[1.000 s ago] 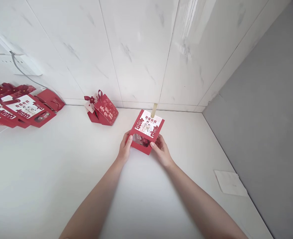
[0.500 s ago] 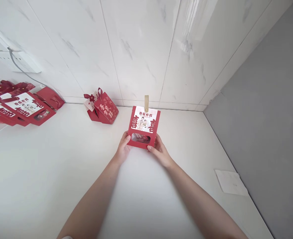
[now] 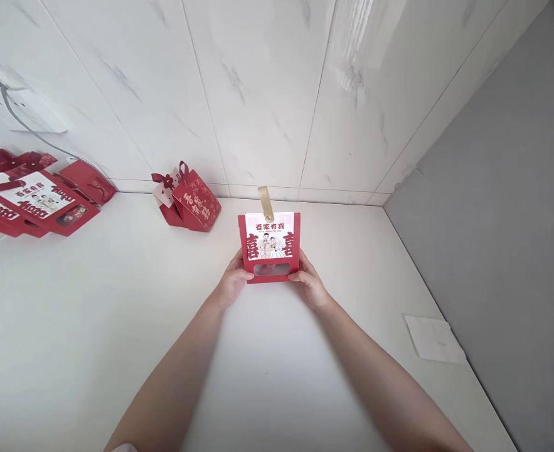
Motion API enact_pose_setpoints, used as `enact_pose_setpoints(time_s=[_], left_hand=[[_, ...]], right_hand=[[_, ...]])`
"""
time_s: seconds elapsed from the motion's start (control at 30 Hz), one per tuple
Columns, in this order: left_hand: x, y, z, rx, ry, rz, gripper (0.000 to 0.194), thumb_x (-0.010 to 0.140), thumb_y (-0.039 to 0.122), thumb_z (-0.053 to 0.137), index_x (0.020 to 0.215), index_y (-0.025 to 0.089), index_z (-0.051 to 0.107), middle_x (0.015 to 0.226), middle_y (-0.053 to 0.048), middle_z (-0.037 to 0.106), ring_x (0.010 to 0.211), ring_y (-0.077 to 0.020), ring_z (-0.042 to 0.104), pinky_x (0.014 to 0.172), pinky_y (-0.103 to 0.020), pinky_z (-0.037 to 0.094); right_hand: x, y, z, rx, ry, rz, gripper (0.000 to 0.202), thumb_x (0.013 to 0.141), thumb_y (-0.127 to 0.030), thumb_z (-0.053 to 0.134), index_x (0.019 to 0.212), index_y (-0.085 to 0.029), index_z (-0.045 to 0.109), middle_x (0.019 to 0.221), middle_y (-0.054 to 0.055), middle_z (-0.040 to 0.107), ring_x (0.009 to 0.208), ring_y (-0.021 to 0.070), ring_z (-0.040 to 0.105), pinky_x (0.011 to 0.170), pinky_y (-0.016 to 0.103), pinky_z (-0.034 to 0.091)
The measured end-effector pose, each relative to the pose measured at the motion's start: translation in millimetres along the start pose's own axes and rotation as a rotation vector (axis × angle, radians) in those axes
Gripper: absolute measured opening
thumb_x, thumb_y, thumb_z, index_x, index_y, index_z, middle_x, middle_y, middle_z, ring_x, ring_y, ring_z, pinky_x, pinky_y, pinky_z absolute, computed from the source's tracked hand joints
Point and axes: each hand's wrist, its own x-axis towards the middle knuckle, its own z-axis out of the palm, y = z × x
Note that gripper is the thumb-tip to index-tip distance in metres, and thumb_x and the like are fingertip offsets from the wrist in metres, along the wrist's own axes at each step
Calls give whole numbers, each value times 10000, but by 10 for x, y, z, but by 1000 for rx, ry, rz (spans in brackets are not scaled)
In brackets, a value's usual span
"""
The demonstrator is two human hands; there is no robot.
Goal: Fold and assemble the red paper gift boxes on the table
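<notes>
Honestly, with left hand (image 3: 232,282) and right hand (image 3: 313,286) clamped on that red gift box (image 3: 271,248) mid-frame, press lightly around its window (image 3: 271,269).

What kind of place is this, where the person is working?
Perhaps a kitchen, though I cannot be sure: a smooth white counter runs along a marble-patterned tiled wall, with a socket panel above the counter.

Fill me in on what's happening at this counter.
A person grips a red rectangular paper gift box with a clear window and a beige strap at its lower sides, left hand on one, right hand on the other. A red paper box with dark red ribbon stands against the white marbled tile wall.
</notes>
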Motion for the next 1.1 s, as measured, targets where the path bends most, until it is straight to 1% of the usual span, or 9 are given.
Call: enact_pose_setpoints(time_s=[0.13,0.27,0.33,0.4,0.5,0.6,0.8,0.97,1.1], left_hand=[[-11,28,55,-3,41,-6,609,652,168,669,1256,213,603,1243,-63,670,1194,-320,586,994,-439,464],[7,28,114,13,73,-14,485,885,461,582,1317,241,565,1348,-90,602,1232,-304,564,979,-439,477],[23,7,129,59,109,-17,552,918,592,473,1324,229,562,1354,-116,594,1203,-295,584,948,-426,495],[30,-20,141,136,185,0,613,905,635,461,1390,263,501,1339,-114,603,1060,-260,658,847,-387,536],[18,-53,159,288,310,71,717,885,583,550,1514,380,273,1250,-79,655,631,-129,660,541,-249,496],[1,-76,148,402,253,118,749,891,574,536,1538,370,217,1304,-103,613,543,-92,603,410,-216,391],[7,-122,17,381,-4,177,869,816,699,533,1530,307,230,1505,-146,394,1101,-274,596,728,-336,565],[-23,-66,103,263,6,171,696,832,643,576,1393,272,398,1419,-132,484,1224,-301,544,973,-432,486],[-43,-32,158,255,68,100,545,850,536,629,1294,266,466,1376,-104,519,1233,-293,537,962,-418,470]], right_hand=[[0,9,-2,14,-8,-20,749,737,-195,583,1444,-357,398,1481,-23,484,1321,286,481,1080,487,413],[-7,61,-20,-5,57,15,596,865,-410,579,1434,-354,412,1491,13,467,1273,291,525,934,452,533],[-10,72,-18,-7,63,35,588,876,-465,580,1430,-362,412,1474,19,484,1221,282,567,879,438,563],[-13,67,-7,-15,71,38,603,864,-466,608,1427,-370,414,1460,13,501,1198,275,586,884,440,568],[-11,48,10,16,75,43,595,862,-462,611,1424,-372,440,1442,8,524,1186,279,601,940,469,551],[-5,37,11,95,62,40,557,871,-474,596,1407,-359,495,1364,20,592,1160,276,623,1023,513,494],[-14,20,10,16,26,-7,427,893,-480,604,1297,-340,620,1453,28,520,1326,299,486,1053,518,452],[-32,42,31,-178,29,-81,311,885,-536,610,1064,-308,724,1525,12,421,1418,292,372,1127,508,365],[-42,51,51,-238,23,-126,245,851,-487,677,1025,-315,696,1574,-12,337,1483,264,245,1168,506,300]])
